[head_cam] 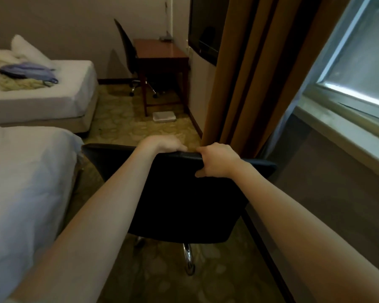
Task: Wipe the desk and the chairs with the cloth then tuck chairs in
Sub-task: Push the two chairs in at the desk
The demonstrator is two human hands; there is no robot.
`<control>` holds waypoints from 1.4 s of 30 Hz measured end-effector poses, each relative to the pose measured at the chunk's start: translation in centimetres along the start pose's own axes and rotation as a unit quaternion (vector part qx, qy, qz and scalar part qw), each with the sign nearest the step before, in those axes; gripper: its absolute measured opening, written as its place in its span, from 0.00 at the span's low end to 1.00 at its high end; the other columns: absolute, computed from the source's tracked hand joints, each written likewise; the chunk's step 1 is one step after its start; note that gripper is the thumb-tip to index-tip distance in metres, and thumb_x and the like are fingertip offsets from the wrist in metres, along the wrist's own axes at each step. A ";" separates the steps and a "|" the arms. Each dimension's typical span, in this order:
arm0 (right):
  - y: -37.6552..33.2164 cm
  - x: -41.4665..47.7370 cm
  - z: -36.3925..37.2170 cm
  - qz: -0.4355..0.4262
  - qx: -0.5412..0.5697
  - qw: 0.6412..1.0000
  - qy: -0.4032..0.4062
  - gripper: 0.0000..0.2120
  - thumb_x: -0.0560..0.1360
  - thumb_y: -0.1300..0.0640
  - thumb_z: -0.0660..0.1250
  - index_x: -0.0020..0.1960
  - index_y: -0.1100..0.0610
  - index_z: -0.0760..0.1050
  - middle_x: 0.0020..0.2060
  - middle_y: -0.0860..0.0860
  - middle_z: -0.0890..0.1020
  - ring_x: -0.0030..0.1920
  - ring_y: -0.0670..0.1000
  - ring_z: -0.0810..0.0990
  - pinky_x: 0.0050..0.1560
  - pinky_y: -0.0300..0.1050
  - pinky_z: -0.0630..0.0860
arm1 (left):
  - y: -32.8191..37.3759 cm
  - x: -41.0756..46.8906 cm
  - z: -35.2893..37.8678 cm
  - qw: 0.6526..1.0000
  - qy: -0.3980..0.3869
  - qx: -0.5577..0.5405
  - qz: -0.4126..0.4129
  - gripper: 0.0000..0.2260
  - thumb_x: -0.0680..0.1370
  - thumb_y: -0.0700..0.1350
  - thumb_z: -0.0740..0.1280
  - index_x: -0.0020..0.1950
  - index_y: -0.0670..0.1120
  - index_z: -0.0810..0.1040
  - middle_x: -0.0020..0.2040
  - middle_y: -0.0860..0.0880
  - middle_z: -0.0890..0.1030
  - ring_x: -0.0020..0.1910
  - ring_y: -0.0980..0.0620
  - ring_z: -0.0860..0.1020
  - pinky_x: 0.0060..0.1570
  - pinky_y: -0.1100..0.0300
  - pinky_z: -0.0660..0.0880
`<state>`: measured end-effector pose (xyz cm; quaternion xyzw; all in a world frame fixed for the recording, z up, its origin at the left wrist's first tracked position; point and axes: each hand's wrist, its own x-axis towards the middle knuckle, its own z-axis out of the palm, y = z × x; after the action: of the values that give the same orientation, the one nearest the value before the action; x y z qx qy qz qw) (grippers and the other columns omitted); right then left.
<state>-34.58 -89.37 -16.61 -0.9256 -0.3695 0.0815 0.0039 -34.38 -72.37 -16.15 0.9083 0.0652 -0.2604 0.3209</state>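
Both hands grip the top edge of the near black chair (pixel 179 193): the left hand (pixel 164 144) curls over it, the right hand (pixel 217 160) pinches it with the thumb underneath. The desk (pixel 160 51) lies straight ahead across the carpet, a second chair (pixel 125 44) apparently tucked at its left side.

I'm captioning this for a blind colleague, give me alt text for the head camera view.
A person's left hand and right hand grip the top of the backrest of a black chair. Ahead, a wooden desk stands against the wall with a second chair beside it; two beds lie left, a curtain and window right.
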 end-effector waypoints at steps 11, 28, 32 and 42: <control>6.7 -0.3 -0.4 -0.098 -0.059 0.993 0.023 0.18 0.72 0.45 0.67 0.58 0.52 0.75 0.44 0.49 0.79 0.44 0.52 0.78 0.41 0.45 0.73 | 3.8 -3.2 4.9 0.948 0.163 0.271 0.031 0.20 0.68 0.55 0.74 0.56 0.56 0.72 0.52 0.56 0.77 0.52 0.53 0.76 0.46 0.55 0.73; 11.3 1.6 -0.4 -0.158 -0.071 0.976 0.129 0.17 0.72 0.46 0.66 0.59 0.50 0.72 0.45 0.49 0.80 0.47 0.54 0.79 0.38 0.43 0.65 | 6.0 0.0 5.4 0.908 0.295 0.297 -0.009 0.13 0.70 0.58 0.70 0.52 0.56 0.76 0.44 0.52 0.80 0.48 0.48 0.79 0.42 0.56 0.72; 12.8 3.5 -0.8 -0.185 -0.069 0.972 0.131 0.17 0.73 0.45 0.66 0.59 0.50 0.71 0.46 0.49 0.81 0.47 0.53 0.79 0.39 0.42 0.65 | 6.3 1.6 4.8 0.903 0.301 0.304 -0.028 0.15 0.71 0.58 0.70 0.55 0.54 0.76 0.47 0.50 0.80 0.50 0.47 0.78 0.44 0.55 0.72; 12.6 11.3 -1.4 -0.176 -0.016 0.973 0.148 0.16 0.72 0.47 0.67 0.58 0.50 0.72 0.49 0.50 0.80 0.51 0.55 0.79 0.41 0.43 0.66 | 3.5 5.3 -0.3 0.901 0.304 0.309 -0.032 0.19 0.72 0.58 0.68 0.60 0.53 0.75 0.49 0.49 0.81 0.50 0.48 0.79 0.46 0.55 0.75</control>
<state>-17.70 -90.70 -17.70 -0.8480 -0.5229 -0.0641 0.0576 -28.76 -75.26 -16.73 0.9942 0.1050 0.0109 -0.0197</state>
